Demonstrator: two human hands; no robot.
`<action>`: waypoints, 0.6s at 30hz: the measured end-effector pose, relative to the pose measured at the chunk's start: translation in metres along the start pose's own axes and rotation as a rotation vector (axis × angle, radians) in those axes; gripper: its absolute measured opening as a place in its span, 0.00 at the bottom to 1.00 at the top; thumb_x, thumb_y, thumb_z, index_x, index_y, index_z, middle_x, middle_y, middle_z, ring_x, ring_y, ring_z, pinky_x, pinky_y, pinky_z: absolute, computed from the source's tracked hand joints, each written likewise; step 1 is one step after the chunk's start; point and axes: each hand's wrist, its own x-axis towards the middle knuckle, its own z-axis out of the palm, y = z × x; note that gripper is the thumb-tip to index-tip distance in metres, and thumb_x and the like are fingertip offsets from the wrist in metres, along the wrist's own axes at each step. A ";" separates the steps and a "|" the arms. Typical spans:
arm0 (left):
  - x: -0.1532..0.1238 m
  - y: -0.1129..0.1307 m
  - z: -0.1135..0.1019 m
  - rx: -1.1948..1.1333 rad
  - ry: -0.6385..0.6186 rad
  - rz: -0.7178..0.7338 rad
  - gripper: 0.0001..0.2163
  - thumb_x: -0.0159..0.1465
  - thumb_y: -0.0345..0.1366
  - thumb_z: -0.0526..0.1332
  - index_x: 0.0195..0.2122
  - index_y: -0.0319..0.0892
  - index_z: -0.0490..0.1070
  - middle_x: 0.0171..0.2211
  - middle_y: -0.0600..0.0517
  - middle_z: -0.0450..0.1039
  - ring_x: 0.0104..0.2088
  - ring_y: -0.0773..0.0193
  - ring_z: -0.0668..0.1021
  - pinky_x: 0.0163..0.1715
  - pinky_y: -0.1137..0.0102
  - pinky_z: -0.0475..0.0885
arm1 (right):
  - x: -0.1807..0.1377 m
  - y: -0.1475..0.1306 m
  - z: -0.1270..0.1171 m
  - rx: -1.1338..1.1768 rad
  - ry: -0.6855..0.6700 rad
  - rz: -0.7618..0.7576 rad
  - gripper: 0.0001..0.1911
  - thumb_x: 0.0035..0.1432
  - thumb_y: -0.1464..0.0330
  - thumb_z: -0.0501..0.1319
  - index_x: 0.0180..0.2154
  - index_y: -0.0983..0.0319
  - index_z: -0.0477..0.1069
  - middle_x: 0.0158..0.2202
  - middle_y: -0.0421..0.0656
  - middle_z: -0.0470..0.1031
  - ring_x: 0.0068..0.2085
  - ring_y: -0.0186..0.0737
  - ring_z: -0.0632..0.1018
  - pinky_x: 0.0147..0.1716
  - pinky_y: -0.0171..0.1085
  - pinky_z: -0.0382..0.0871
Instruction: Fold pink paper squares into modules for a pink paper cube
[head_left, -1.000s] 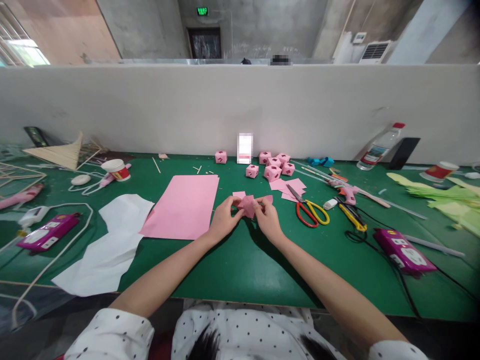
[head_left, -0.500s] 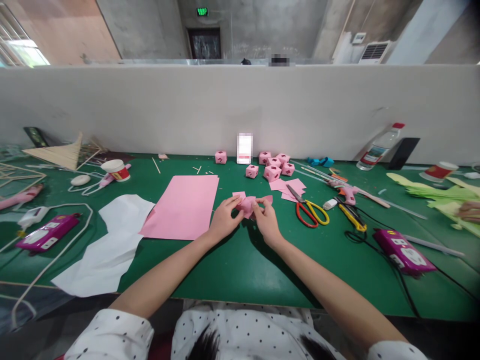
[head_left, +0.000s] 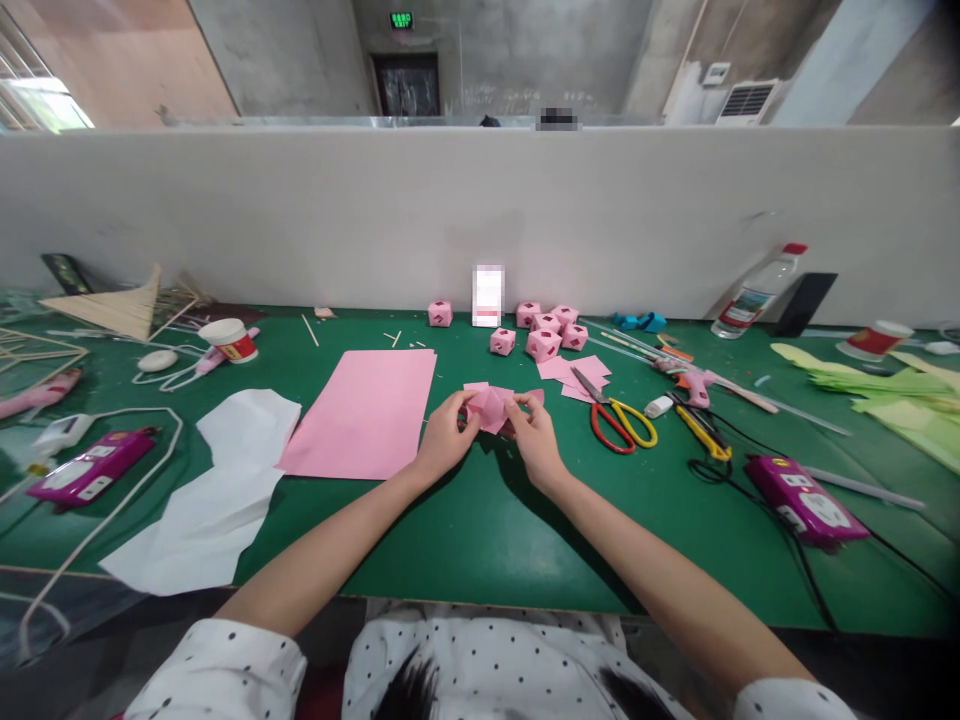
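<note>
Between my two hands is a piece of folded pink paper (head_left: pixel 492 408), with flaps sticking out at both sides. My left hand (head_left: pixel 448 436) pinches its left part between thumb and fingers. On the opposite side my right hand (head_left: pixel 535 440) grips the right part; some fingertips are hidden behind the paper. Beyond the hands lie several folded pink paper cubes (head_left: pixel 543 345), with one more cube (head_left: pixel 440 313) farther left. Small pink paper squares (head_left: pixel 555 368) are to the right, under the blades of scissors (head_left: pixel 624 420) with red and yellow handles.
Left of my hands lie large pink sheets (head_left: pixel 360 415) and crumpled white paper (head_left: pixel 217 490). A phone (head_left: pixel 488 297) leans on the white partition (head_left: pixel 337 215). At right are a pink glue gun (head_left: pixel 697 386), a yellow cutter (head_left: pixel 705 435), a purple power strip (head_left: pixel 806 500) and a bottle (head_left: pixel 757 295).
The folded paper between my fingers has opened slightly and shows a pointed fold in its middle. My hands have barely moved. Another person's hand at the far right has left the view.
</note>
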 end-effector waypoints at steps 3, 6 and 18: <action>0.001 -0.005 0.000 -0.136 -0.044 -0.044 0.13 0.61 0.34 0.61 0.47 0.42 0.72 0.43 0.48 0.76 0.39 0.61 0.77 0.38 0.68 0.72 | -0.001 0.000 0.000 -0.002 0.023 -0.027 0.18 0.53 0.53 0.62 0.37 0.59 0.64 0.20 0.34 0.69 0.21 0.33 0.71 0.22 0.33 0.66; 0.002 -0.012 0.002 -0.251 -0.072 -0.121 0.16 0.59 0.36 0.64 0.48 0.41 0.70 0.39 0.49 0.75 0.37 0.62 0.78 0.39 0.68 0.73 | 0.001 -0.001 -0.002 -0.003 0.060 -0.045 0.17 0.53 0.54 0.62 0.38 0.59 0.65 0.20 0.33 0.68 0.21 0.33 0.70 0.22 0.33 0.64; 0.004 -0.013 0.002 -0.385 -0.043 -0.237 0.17 0.55 0.43 0.69 0.41 0.38 0.72 0.29 0.53 0.74 0.30 0.66 0.77 0.34 0.70 0.75 | 0.002 0.002 -0.006 -0.154 0.010 -0.161 0.17 0.53 0.54 0.64 0.33 0.61 0.68 0.25 0.39 0.74 0.26 0.36 0.74 0.26 0.34 0.68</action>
